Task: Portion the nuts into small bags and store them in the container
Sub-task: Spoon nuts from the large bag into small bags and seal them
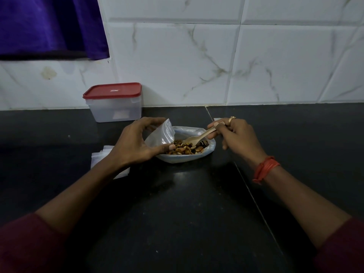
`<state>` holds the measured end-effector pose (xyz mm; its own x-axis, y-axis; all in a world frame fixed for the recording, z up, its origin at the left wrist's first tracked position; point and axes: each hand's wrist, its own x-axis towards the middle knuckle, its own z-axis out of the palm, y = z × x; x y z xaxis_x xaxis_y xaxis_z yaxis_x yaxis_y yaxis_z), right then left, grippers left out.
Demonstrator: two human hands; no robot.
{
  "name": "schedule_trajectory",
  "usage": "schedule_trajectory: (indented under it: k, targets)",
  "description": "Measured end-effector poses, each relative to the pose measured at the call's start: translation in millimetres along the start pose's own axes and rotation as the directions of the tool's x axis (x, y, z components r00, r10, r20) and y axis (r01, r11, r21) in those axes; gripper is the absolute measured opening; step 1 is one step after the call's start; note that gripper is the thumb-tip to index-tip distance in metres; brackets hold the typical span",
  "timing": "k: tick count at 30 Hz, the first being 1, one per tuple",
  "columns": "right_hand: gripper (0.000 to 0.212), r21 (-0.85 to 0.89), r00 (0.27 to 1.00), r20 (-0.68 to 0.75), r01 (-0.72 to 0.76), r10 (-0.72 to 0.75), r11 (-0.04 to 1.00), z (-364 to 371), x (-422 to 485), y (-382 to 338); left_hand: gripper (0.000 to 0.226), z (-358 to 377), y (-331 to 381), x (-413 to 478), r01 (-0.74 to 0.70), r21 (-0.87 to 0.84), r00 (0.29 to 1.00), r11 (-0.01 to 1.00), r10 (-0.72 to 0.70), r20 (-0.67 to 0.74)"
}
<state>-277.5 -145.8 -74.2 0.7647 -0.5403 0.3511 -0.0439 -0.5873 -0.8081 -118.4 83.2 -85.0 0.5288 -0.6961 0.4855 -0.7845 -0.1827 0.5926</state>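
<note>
Nuts (185, 149) lay in the big bag (210, 152) near the back edge of the counter (197, 194). Our right hand (236, 136) held the spoon (199, 137), aimed left at the small bag (165, 133) our left hand (136, 141) pinched open.

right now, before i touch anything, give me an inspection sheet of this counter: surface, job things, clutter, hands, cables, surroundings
surface: dark stone counter with a seam running across it
job's things: open large bag of nuts; small bag held open beside it; wooden spoon dipped in the nuts; container by the wall, red lid on; spare bags stacked under the left wrist
clutter: pale scrap behind the right hand, cannot tell what
hands: left hand holds the small bag; right hand grips the spoon
cables: nothing seen
surroundings: white tiled wall; purple cloth hanging upper left
</note>
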Motion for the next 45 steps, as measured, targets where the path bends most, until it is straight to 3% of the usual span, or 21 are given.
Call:
schedule_trajectory:
  k: [6,11,19,28,34,39,45]
  targets:
    - [0.027,0.127,0.975,0.152,-0.185,0.165,0.975,0.5,-4.0,-4.6,0.091,0.9,-1.9,0.0,0.007,0.009,1.0,1.0,-0.007,0.012]
    - [0.026,0.167,0.975,0.073,-0.22,0.211,0.961,-1.1,-5.0,-7.9,0.088,0.7,-3.8,0.5,0.005,0.012,1.0,1.0,-0.005,0.003]
    - [0.025,0.178,0.982,-0.102,-0.141,0.161,0.974,-1.9,-2.0,-6.6,0.091,2.2,-3.9,0.2,-0.002,0.031,1.0,1.0,0.002,0.005]
    - [0.027,0.382,0.974,-0.063,-0.178,0.218,0.907,-0.3,-4.6,-13.3,0.09,3.2,-1.6,-0.5,0.005,0.088,1.0,0.996,-0.005,0.0]
    - [0.026,0.466,0.999,0.002,-0.047,0.052,0.884,10.9,-13.1,-23.4,0.089,6.4,0.3,-0.4,0.014,0.09,1.0,0.996,-0.014,-0.002]
    - [0.015,0.241,0.939,0.211,0.219,-0.271,0.946,17.2,-17.7,-21.8,0.079,5.2,-2.6,-0.8,-0.026,0.099,0.999,0.995,0.029,-0.036]
    - [0.018,0.281,0.933,0.192,0.244,-0.304,0.928,15.2,-16.7,-23.2,0.08,4.5,-5.9,-0.8,-0.025,0.077,0.999,0.997,0.028,-0.031]
